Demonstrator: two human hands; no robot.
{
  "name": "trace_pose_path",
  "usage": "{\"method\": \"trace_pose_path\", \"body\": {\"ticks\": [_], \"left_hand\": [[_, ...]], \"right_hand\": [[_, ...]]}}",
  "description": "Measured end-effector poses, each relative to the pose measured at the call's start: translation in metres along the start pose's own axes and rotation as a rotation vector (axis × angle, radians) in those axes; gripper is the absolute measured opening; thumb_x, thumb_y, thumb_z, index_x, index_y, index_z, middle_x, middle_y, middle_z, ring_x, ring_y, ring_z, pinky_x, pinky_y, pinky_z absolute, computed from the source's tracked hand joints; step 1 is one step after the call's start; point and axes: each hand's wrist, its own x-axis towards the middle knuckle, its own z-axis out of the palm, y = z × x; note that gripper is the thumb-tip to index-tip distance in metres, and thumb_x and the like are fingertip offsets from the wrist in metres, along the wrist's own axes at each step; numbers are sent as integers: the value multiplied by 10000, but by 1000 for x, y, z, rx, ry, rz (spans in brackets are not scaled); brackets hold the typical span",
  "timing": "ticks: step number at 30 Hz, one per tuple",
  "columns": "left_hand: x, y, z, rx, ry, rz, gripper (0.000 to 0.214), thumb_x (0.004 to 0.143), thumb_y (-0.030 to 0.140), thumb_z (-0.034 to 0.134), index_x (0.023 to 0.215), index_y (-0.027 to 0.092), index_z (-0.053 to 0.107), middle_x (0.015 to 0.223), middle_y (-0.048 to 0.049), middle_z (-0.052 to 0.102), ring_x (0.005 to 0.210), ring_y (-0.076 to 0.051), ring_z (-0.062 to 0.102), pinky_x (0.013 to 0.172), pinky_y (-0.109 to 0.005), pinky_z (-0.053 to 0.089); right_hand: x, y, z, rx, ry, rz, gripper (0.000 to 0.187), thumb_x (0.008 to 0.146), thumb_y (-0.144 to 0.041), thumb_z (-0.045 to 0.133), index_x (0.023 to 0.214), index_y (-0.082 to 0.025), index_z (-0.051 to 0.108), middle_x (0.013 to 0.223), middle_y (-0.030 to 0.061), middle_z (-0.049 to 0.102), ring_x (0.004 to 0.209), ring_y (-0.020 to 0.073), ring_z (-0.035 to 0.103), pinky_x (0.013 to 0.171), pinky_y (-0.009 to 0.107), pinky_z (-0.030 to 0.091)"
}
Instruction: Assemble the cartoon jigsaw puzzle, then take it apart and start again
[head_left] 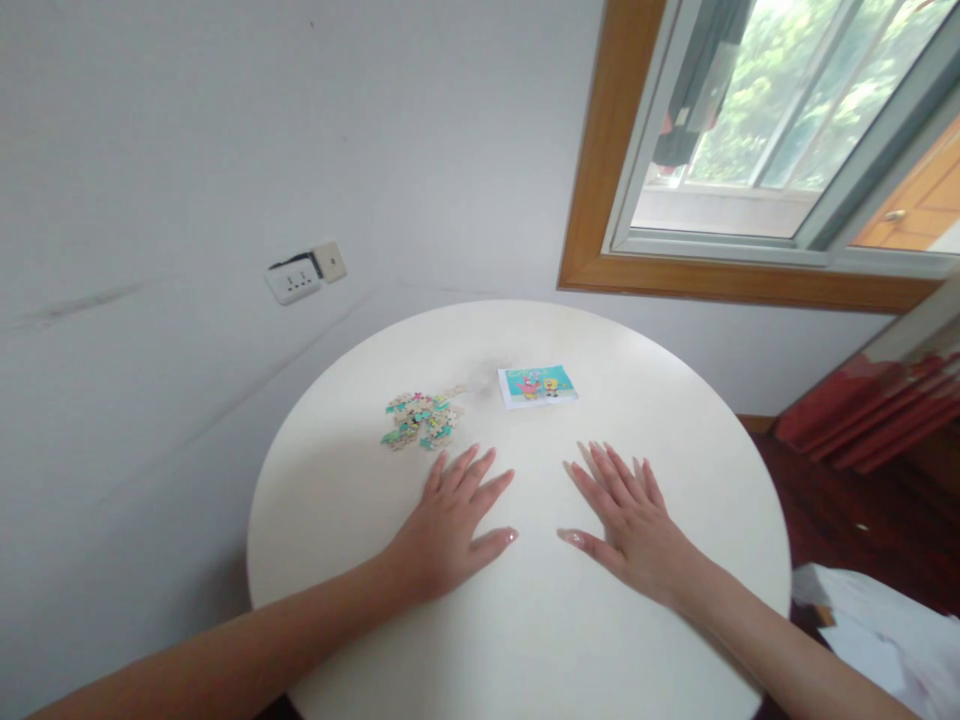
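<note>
My left hand lies palm down on the white round table, fingers spread and holding nothing. Just beyond its fingertips is a loose pile of jigsaw puzzle pieces, some showing coloured print and others a plain tan side. My right hand also rests flat on the tabletop, its fingers apart and nothing in it. Farther back, between the two hands, a small picture card shows a pink and a yellow cartoon figure on a blue-green background. Neither hand touches the pieces or the card.
A white wall with a power socket borders the table at the left and back. Up on the right is a wood-framed window. Red curtain fabric hangs at the right, and a white plastic bag sits beside the table.
</note>
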Motion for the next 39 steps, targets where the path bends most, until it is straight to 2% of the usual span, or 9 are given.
{"method": "trace_pose_path", "body": {"ticks": [9,12,15,19,21,23,30,35,39], "left_hand": [[1,-5,-1,62,235,6,659,915,542,494,1496,277,332,1582,-84,275,1453,-311,235,1192,-537,-5],[17,-37,-4,117,261,-124,610,927,563,453,1463,276,396,1576,-97,289,1442,-333,257,1177,-564,85],[36,-87,-8,163,278,-219,634,929,584,417,1458,233,413,1582,-124,263,1450,-360,224,1168,-544,169],[50,-146,-9,119,133,-232,666,962,594,280,1492,195,343,1579,-122,273,1461,-323,213,1175,-510,190],[53,-164,-7,65,56,-208,694,961,627,212,1497,203,329,1586,-116,257,1463,-318,211,1173,-535,170],[56,-174,-5,36,6,-152,733,951,657,163,1488,194,347,1574,-108,291,1449,-267,270,1182,-458,206],[87,-173,-5,8,-35,-32,821,924,712,141,1495,154,333,1571,-108,291,1453,-245,266,1196,-400,195],[99,-155,-1,3,-104,46,757,926,704,218,1475,208,379,1552,-72,341,1441,-248,295,1191,-407,206],[96,-133,1,-10,-128,88,741,931,682,265,1477,193,374,1568,-95,302,1448,-263,275,1194,-419,188]], "right_hand": [[0,1,-1,24,3,-2,775,905,-671,385,1552,-299,176,1623,83,78,1486,352,81,1147,629,174],[0,4,2,67,28,8,778,909,-651,402,1556,-303,146,1624,75,89,1485,350,74,1152,636,177],[-1,11,5,186,57,26,745,941,-591,387,1562,-306,89,1627,61,78,1488,329,64,1163,627,190],[-1,23,4,398,72,111,648,984,-503,340,1555,-352,74,1629,33,90,1487,298,99,1161,607,250],[1,30,1,466,71,146,631,987,-498,339,1550,-367,87,1630,30,95,1488,289,104,1162,609,244],[4,36,-5,500,74,152,634,985,-509,342,1551,-352,104,1631,38,96,1491,282,94,1176,596,214],[35,53,-25,492,62,127,685,965,-586,307,1558,-291,131,1618,68,171,1484,278,143,1201,526,197],[66,74,-44,411,-4,15,715,953,-625,288,1558,-275,135,1623,45,158,1495,248,96,1219,481,156],[86,104,-48,355,15,-6,748,936,-653,286,1548,-235,191,1601,81,236,1486,273,155,1219,484,154]]}}
